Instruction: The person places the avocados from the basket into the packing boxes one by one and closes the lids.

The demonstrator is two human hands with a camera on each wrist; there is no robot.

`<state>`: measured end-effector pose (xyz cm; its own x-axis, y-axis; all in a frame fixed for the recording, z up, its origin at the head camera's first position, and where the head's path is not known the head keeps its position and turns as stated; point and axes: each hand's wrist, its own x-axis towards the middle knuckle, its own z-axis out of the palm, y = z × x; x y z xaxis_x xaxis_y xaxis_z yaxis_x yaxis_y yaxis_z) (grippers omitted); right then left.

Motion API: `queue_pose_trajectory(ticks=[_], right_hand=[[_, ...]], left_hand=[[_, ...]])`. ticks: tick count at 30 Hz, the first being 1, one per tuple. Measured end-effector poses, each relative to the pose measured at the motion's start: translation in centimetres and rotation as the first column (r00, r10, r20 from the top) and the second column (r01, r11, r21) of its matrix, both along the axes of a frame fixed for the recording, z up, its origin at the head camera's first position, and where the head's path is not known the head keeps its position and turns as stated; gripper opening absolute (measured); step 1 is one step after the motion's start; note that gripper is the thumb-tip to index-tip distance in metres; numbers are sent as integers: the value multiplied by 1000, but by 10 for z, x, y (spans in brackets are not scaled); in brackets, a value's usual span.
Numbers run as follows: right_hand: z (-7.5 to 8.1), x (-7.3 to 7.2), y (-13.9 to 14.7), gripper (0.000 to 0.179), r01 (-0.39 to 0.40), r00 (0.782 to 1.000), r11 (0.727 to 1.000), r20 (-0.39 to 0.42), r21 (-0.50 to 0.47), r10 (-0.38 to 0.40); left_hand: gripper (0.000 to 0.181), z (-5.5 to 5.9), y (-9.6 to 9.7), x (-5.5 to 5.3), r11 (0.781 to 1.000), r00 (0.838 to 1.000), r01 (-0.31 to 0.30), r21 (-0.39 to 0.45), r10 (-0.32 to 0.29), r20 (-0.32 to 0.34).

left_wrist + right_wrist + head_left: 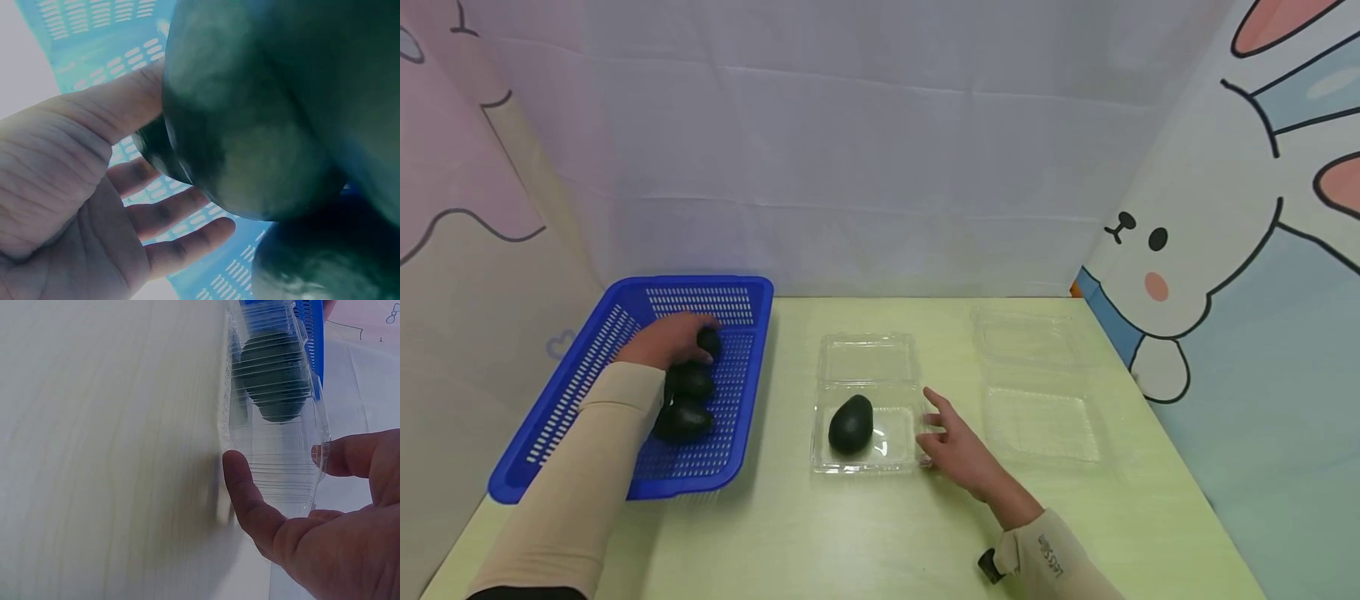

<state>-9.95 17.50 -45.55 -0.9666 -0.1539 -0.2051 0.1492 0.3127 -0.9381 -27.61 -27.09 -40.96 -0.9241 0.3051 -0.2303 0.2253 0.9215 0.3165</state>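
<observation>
Inside the blue basket [752, 417], my left hand [672, 340] grips a dark green avocado [708, 340] between thumb and fingers. Two more avocados, a middle one [690, 381] and a nearer one [682, 420], lie beside my wrist. The left wrist view shows my thumb [125, 100] against dark fruit, which hides part of the fingers. An open clear plastic clamshell box [895, 458] with one avocado [851, 425] in its base lies mid-table. At its right edge is my right hand [958, 450], fingers spread, fingertips right at the box wall in the right wrist view.
A second open clear clamshell box [1041, 425] lies on the table to the right of my right hand. The pale wooden table [820, 533] meets a white cloth backdrop [865, 167] at the back. Cartoon-printed cloth [1247, 467] hangs along the right side.
</observation>
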Motion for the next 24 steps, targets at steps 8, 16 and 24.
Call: queue_pose_trajectory(ticks=[8,16,24], right_hand=[[-2,0,0,73,8,1000,1000,-2,3,-8],[-3,-1,-2,73,13,1000,1000,2,1,-13],[-1,0,-2,73,17,1000,1000,12,-8,-16]], left_hand=[[58,3,-1,3,1000,1000,-2,14,3,-14],[53,2,-3,2,999,999,26,39,-24,-39],[50,3,-6,0,999,995,42,29,-39,-94]])
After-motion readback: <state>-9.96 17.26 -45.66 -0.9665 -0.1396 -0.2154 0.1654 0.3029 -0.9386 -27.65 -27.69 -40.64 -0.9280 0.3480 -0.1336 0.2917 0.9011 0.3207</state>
